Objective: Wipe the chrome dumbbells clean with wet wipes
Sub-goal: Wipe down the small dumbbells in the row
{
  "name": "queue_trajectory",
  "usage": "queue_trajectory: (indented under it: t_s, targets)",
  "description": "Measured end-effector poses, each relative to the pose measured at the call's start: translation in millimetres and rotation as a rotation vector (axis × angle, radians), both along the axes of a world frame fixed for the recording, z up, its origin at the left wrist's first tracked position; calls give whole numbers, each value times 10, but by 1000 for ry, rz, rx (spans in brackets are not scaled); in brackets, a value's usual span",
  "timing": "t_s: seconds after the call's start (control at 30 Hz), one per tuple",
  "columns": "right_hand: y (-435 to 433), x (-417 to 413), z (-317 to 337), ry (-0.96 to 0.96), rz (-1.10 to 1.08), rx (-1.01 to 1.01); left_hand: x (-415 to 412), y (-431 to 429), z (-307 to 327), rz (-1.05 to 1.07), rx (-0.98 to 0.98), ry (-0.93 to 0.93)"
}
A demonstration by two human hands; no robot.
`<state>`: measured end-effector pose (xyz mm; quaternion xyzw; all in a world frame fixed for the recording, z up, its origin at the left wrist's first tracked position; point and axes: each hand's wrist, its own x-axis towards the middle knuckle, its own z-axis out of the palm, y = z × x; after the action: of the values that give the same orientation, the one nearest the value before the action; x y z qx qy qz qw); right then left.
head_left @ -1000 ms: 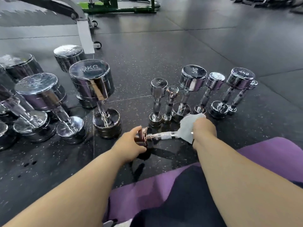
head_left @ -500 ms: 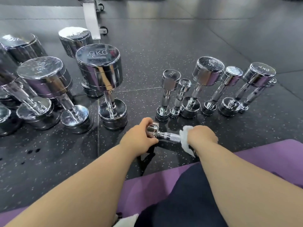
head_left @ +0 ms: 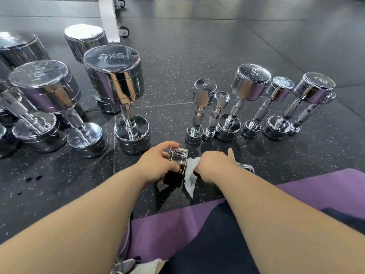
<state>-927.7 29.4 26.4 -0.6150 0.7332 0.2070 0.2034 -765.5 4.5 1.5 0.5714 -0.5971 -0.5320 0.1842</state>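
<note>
Holds a small dumbbell [head_left: 177, 155] level at lower centre of the frame, low over the floor [head_left: 197, 46]; cannot tell whether touching it. Grips its left head with the left hand [head_left: 158, 165], fingers curled over the chrome. Clasps a white wipe [head_left: 190, 175] in the right hand [head_left: 215, 165], closed about the handle right beside that head, a loose corner of the wipe hanging below. Other head [head_left: 245, 168] just past the right wrist, partly hidden.

In a row just beyond the hands, centre to right, upright on end: 2KG [head_left: 201, 91], 1KG [head_left: 221, 98] touching or nearly touching it, 5KG [head_left: 250, 82], a smaller one [head_left: 280, 87] with blurred marking, 4KG [head_left: 314, 86], and a thin one [head_left: 331, 95] mostly hidden behind the 4KG.

At centre left, also on end: 9KG [head_left: 118, 86], well apart from the small row. Further left, a cluster of big ones [head_left: 43, 82], markings too blurred to read.

Upper centre-left: white bench leg [head_left: 108, 18] with a small wheel. Lower right: purple mat [head_left: 325, 186] on the floor, dark clothing [head_left: 207, 244] over it between the forearms.
</note>
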Motion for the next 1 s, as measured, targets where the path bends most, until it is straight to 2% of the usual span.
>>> queue_trajectory:
  t_s: [0.03, 0.1, 0.17, 0.2, 0.27, 0.37, 0.43, 0.53, 0.6, 0.7, 0.83, 0.9, 0.93, 0.97, 1.0]
  targets:
    - [-18, 31, 26, -37, -17, -49, -17, 21, 5, 0, 11, 26]
    - [-51, 106, 85, -180, -124, -298, -14, 26, -18, 44, 23, 79]
    - [-71, 248, 142, -394, -248, -544, 40, -14, 22, 167, 22, 168]
    - [-73, 331, 150, -518, -250, -604, 71, -65, 41, 211, 27, 222]
    - [-36, 441, 127, -695, -176, -557, 76, -136, 17, 236, 47, 301]
    - [-49, 405, 54, -857, -252, -519, 83, -117, -25, 242, 44, 244]
    - [-72, 283, -38, -851, -310, -482, 86, -112, -87, 311, 3, 151]
    - [-116, 163, -168, -625, -219, -181, 50, -107, -141, 386, -159, -108]
    - [-143, 175, -195, -500, -126, -87, 37, -66, -161, 270, -231, -262]
    - [-172, 183, -255, -369, -37, -138, -56, 15, -205, 46, -238, -469]
    - [-189, 174, -332, -307, -24, -229, -159, -90, -196, 103, -119, -413]
    - [-210, 170, -341, -300, -63, -246, -151, -202, -222, 169, -131, -278]
    - [-210, 158, -351, -293, -73, -249, -147, -227, -215, 227, -92, -155]
    - [-240, 155, -359, -292, -68, -248, -126, -263, -246, 250, -57, -108]
    - [-254, 148, -365, -306, -65, -231, -114, -231, -222, 211, -38, -159]
